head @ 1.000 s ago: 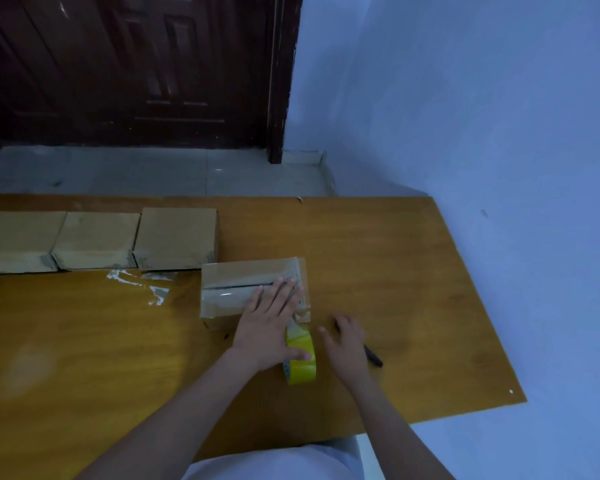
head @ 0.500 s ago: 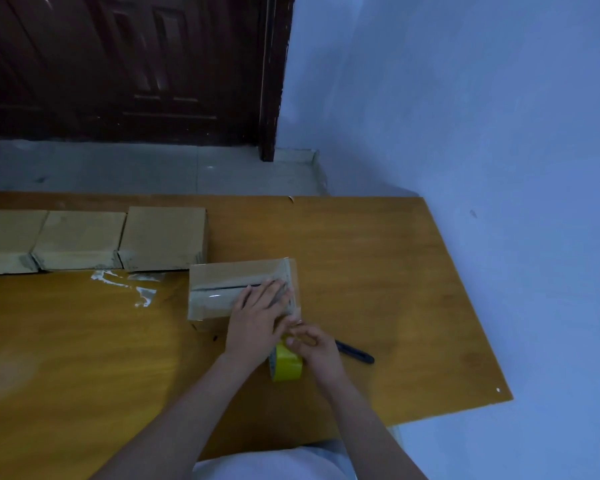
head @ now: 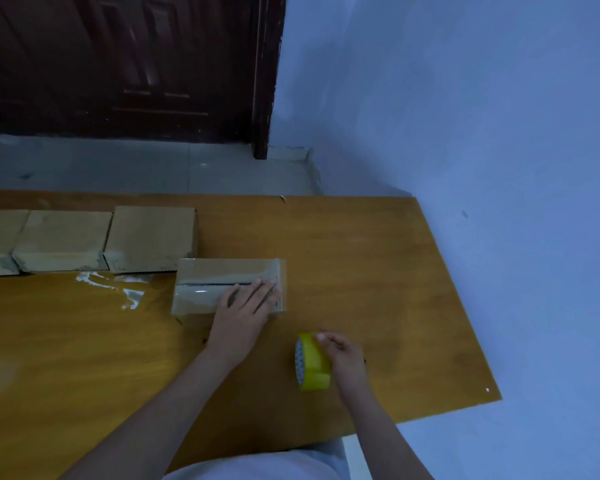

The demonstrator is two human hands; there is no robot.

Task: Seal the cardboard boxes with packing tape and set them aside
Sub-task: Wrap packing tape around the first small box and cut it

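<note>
A small cardboard box (head: pixel 219 282) lies on the wooden table (head: pixel 378 271), clear tape glinting over its top seam. My left hand (head: pixel 245 311) presses flat on the box's right half with straight fingers. To the right and nearer me, my right hand (head: pixel 342 353) grips a yellow roll of packing tape (head: pixel 310 363) that stands on edge on the table, apart from the box.
Three cardboard boxes (head: pixel 151 237) stand side by side in a row at the back left. A crumpled scrap of clear tape (head: pixel 118 287) lies in front of them. A blue wall runs along the table's right edge; a dark door stands behind.
My right hand took hold of the tape roll and drew it right, away from the box. The black pen is now hidden under that hand. The left hand stays on the box.
</note>
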